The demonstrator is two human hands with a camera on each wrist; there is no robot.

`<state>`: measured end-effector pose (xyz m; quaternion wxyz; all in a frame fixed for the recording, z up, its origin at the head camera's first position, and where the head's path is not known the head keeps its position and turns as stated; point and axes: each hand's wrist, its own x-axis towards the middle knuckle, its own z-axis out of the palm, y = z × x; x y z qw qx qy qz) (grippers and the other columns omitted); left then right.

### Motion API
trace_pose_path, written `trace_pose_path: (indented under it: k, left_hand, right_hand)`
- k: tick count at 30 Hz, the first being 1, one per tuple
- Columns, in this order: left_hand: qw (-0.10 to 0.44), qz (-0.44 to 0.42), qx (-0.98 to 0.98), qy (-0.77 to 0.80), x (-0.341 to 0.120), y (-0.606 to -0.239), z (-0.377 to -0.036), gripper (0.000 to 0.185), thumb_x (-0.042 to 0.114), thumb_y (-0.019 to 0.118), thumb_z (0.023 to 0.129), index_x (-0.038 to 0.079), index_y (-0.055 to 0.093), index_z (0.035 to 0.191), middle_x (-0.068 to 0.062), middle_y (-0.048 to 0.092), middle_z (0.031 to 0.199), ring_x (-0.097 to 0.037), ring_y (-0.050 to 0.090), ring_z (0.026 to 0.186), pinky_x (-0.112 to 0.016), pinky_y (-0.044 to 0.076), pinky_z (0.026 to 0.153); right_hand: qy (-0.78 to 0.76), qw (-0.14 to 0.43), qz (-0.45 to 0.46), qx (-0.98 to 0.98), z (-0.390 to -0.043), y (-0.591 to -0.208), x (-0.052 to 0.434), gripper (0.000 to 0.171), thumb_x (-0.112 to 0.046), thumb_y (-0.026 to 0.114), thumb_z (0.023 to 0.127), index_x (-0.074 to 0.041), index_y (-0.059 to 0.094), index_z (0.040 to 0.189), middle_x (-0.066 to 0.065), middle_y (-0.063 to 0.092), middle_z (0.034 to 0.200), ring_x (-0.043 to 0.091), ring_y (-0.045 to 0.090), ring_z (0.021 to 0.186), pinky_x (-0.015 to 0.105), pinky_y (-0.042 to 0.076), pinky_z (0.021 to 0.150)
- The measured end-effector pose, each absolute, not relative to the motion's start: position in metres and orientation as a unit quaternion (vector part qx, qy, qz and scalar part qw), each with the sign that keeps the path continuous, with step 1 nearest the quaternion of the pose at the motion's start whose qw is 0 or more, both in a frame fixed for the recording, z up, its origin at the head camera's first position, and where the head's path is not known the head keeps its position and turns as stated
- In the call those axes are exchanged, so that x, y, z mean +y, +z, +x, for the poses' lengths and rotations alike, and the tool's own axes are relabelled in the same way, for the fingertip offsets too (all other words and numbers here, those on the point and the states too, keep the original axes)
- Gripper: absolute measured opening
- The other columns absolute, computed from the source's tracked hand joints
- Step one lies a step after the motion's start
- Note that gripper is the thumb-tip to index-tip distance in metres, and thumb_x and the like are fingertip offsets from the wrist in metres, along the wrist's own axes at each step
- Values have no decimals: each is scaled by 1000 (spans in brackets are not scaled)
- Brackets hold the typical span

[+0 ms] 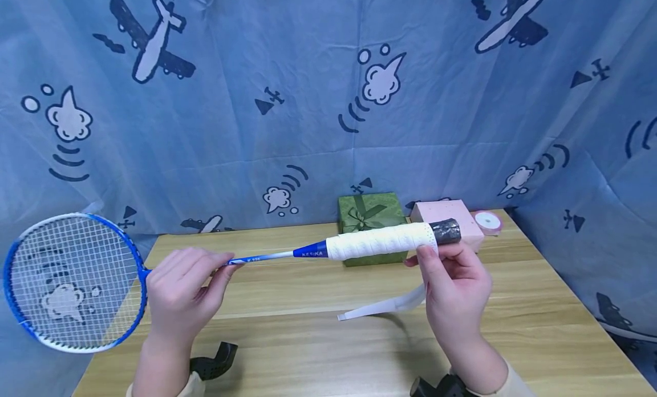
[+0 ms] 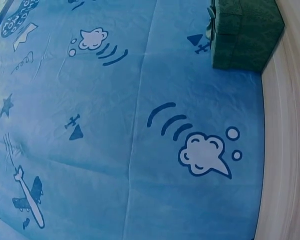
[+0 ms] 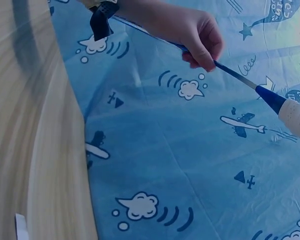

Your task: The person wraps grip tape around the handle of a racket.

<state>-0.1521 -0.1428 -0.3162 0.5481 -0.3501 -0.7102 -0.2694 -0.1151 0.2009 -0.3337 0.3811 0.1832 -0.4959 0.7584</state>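
Note:
A blue and white badminton racket (image 1: pixel 313 250) is held level above the table, its strung head (image 1: pixel 77 283) at the left. My left hand (image 1: pixel 182 286) pinches the thin shaft between thumb and fingers; the right wrist view shows the same hand (image 3: pixel 202 37) on the shaft. White grip tape (image 1: pixel 377 243) is wound round most of the handle, while the butt end (image 1: pixel 446 231) shows black. Just below that edge, my right hand (image 1: pixel 458 294) pinches the tape, thumb in front. A loose tape tail (image 1: pixel 382 307) hangs from it over the table.
At the back of the wooden table (image 1: pixel 287 351) stand a green box with a ribbon bow (image 1: pixel 372 211), a pink box (image 1: pixel 446 210) and a roll of ribbon or tape (image 1: pixel 487 222). A blue patterned curtain (image 1: pixel 308 100) hangs behind.

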Motion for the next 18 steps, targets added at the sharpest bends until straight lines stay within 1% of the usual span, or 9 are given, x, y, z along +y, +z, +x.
trace_pose_path:
  k: [2,3,6,9,11,16,18]
  left_hand:
    - [562,-336,-706,-271,-141,-317,-153,39,30,70,101,0,77,76,-6,69,66,-19,54,50,-32,42,51]
    - [565,-332,-704,-273,-141,-317,-153,39,30,70,100,0,77,76,-6,70,66,-19,53,50,-32,41,51]
    - [565,-332,-702,-278,-140,-317,-153,39,30,71,100,0,77,76,-7,70,67,-19,53,50,-29,40,50]
    - [557,-344,-701,-282,-139,-315,-153,40,30,70,100,0,76,75,-6,69,66,-17,51,50,-26,37,48]
    - [550,-357,-700,-284,-139,-314,-154,40,30,70,101,0,75,75,-5,68,65,-16,52,50,-25,38,47]
    - [537,-380,-698,-281,-140,-314,-154,38,28,69,101,1,74,74,-1,63,61,-13,51,49,-24,39,43]
    - [537,-380,-699,-279,-140,-315,-154,37,27,69,100,1,74,74,0,61,60,-12,50,49,-22,38,43]
  right_hand:
    - [759,378,184,-497,-115,-334,201,6,24,57,91,18,58,89,15,69,89,21,72,68,19,48,51]
    - [757,376,186,-501,-114,-335,201,5,24,57,91,19,59,91,15,69,90,21,72,68,19,48,52]
    - [759,374,203,-493,-114,-335,201,7,25,54,92,21,59,95,16,70,95,22,72,70,22,58,63]
    - [764,376,219,-476,-114,-334,201,12,27,51,91,22,59,98,19,69,100,24,71,72,29,62,70]
    - [772,379,219,-461,-115,-333,201,12,27,50,90,21,59,97,19,69,98,24,72,71,30,62,70]
    - [780,387,191,-454,-116,-331,201,12,27,54,90,16,60,88,19,71,92,23,73,68,29,62,67]
    - [782,384,186,-453,-116,-331,200,12,26,54,90,16,60,87,20,71,92,24,74,68,29,62,67]
